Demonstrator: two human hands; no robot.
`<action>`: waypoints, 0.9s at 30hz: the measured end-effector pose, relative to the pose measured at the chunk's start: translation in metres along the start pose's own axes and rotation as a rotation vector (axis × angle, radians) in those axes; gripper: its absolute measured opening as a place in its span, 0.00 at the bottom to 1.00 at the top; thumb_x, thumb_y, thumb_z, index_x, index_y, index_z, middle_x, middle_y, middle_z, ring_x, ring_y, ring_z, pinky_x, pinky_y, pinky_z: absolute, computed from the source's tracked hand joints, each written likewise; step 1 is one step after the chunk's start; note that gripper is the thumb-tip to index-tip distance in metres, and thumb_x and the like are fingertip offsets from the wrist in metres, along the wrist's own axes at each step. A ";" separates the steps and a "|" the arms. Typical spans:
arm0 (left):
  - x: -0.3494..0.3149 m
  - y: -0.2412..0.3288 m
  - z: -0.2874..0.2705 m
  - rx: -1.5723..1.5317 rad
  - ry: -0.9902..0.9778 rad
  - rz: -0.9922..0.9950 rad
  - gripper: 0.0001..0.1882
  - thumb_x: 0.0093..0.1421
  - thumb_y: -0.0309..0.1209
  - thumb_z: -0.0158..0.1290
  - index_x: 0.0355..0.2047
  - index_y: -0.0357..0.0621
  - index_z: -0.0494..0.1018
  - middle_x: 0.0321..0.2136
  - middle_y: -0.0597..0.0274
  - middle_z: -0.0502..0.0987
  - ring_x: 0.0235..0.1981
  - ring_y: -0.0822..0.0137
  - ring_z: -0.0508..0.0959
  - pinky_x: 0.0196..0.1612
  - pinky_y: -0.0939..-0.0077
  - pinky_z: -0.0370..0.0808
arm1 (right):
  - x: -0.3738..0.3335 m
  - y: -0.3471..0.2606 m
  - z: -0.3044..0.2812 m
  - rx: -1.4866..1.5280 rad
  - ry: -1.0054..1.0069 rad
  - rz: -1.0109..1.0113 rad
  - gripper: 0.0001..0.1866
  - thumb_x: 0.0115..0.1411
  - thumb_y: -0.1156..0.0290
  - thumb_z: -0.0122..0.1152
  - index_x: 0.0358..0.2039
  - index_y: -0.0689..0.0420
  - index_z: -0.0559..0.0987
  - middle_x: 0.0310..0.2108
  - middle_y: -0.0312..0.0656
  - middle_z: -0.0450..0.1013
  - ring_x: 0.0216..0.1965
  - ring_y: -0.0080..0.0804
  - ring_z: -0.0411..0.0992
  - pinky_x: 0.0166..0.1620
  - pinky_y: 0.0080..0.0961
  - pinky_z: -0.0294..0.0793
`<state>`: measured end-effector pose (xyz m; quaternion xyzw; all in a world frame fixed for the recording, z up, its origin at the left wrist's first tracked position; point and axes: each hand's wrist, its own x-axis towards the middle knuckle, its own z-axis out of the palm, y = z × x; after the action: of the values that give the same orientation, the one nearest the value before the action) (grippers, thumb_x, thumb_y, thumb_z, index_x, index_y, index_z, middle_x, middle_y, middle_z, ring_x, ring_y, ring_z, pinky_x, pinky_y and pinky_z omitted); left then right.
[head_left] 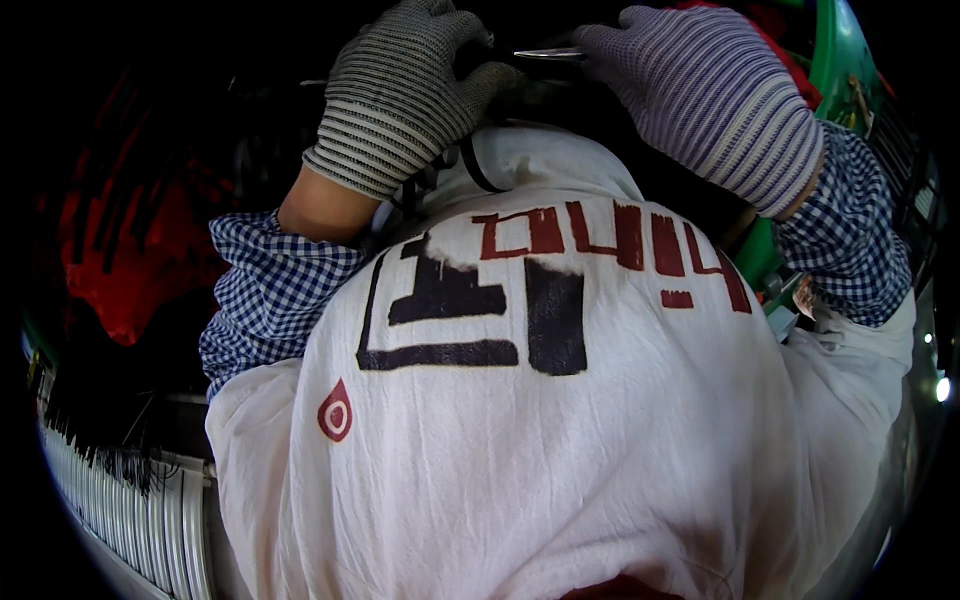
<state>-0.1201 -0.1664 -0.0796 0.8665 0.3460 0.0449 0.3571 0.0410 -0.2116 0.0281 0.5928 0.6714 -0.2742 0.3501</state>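
My left hand (405, 95), in a grey-and-white striped knit glove, is at the top left of centre. Its fingers curl inward; whatever they hold is lost in the dark. A thin black cord (478, 165) curves below its thumb, across my white top. My right hand (710, 100), gloved in purple-and-white stripes, is at the top right with its fingers closed. From its fingertips a slim, pointed metal tool (548, 54) reaches left toward my left thumb. The glove hides the rest of that tool, so its exact kind does not show.
Red material with dark strips (130, 260) lies at the left. A row of pale metal slats (130, 510) runs along the lower left. At the upper right a green curved frame (840, 65) stands beside my right hand, with red material behind it. Much of the upper background is dark.
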 end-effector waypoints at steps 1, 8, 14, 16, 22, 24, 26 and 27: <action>-0.001 -0.003 0.001 0.002 0.001 -0.005 0.16 0.48 0.37 0.67 0.31 0.37 0.78 0.28 0.53 0.72 0.28 0.53 0.76 0.31 0.61 0.74 | 0.006 0.003 0.005 0.024 -0.006 -0.021 0.17 0.66 0.58 0.51 0.45 0.58 0.75 0.24 0.43 0.73 0.23 0.41 0.75 0.24 0.35 0.74; -0.001 -0.008 0.003 -0.062 0.036 -0.001 0.16 0.48 0.34 0.67 0.30 0.34 0.78 0.28 0.52 0.72 0.29 0.53 0.76 0.31 0.62 0.74 | 0.023 0.014 0.086 0.141 0.415 0.008 0.20 0.66 0.60 0.54 0.55 0.54 0.74 0.35 0.46 0.79 0.35 0.38 0.79 0.42 0.28 0.80; 0.001 -0.009 0.006 -0.050 0.081 0.000 0.16 0.47 0.34 0.67 0.30 0.34 0.77 0.29 0.52 0.72 0.29 0.52 0.76 0.32 0.63 0.75 | 0.019 0.000 0.087 0.411 0.610 0.022 0.13 0.66 0.62 0.54 0.46 0.57 0.75 0.33 0.45 0.79 0.29 0.41 0.79 0.35 0.31 0.81; -0.005 -0.013 0.005 -0.035 0.095 -0.024 0.17 0.47 0.34 0.67 0.30 0.34 0.77 0.29 0.52 0.72 0.29 0.52 0.76 0.32 0.63 0.75 | 0.012 -0.005 0.049 0.694 0.160 0.157 0.11 0.64 0.65 0.55 0.39 0.61 0.71 0.20 0.48 0.72 0.22 0.41 0.75 0.25 0.35 0.74; 0.008 0.003 0.003 -0.047 0.076 -0.030 0.19 0.47 0.36 0.68 0.32 0.34 0.78 0.30 0.51 0.72 0.29 0.51 0.76 0.31 0.62 0.75 | 0.050 0.001 0.133 0.923 0.800 0.147 0.15 0.68 0.62 0.52 0.48 0.57 0.75 0.33 0.44 0.79 0.31 0.36 0.79 0.36 0.28 0.80; 0.005 0.005 0.005 0.085 0.122 0.014 0.15 0.51 0.34 0.66 0.32 0.34 0.78 0.30 0.54 0.76 0.28 0.58 0.78 0.32 0.67 0.76 | 0.031 -0.004 0.097 1.143 0.757 0.165 0.08 0.65 0.71 0.55 0.38 0.62 0.70 0.20 0.48 0.71 0.22 0.40 0.74 0.26 0.29 0.71; 0.007 -0.031 0.032 0.172 0.162 0.180 0.18 0.53 0.44 0.64 0.39 0.45 0.80 0.38 0.61 0.78 0.35 0.61 0.80 0.38 0.69 0.80 | 0.027 0.014 0.107 1.144 0.956 0.090 0.06 0.66 0.72 0.54 0.37 0.62 0.72 0.21 0.45 0.70 0.23 0.28 0.71 0.28 0.25 0.69; 0.006 -0.029 0.029 0.174 0.141 0.135 0.18 0.53 0.43 0.64 0.39 0.45 0.80 0.37 0.60 0.78 0.34 0.61 0.80 0.38 0.69 0.80 | 0.018 0.021 0.097 1.128 0.930 0.142 0.06 0.66 0.72 0.53 0.36 0.62 0.72 0.21 0.42 0.69 0.23 0.25 0.68 0.29 0.23 0.68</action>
<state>-0.1226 -0.1652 -0.1208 0.9101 0.3138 0.0993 0.2518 0.0750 -0.2735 -0.0433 0.7801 0.4674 -0.2748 -0.3122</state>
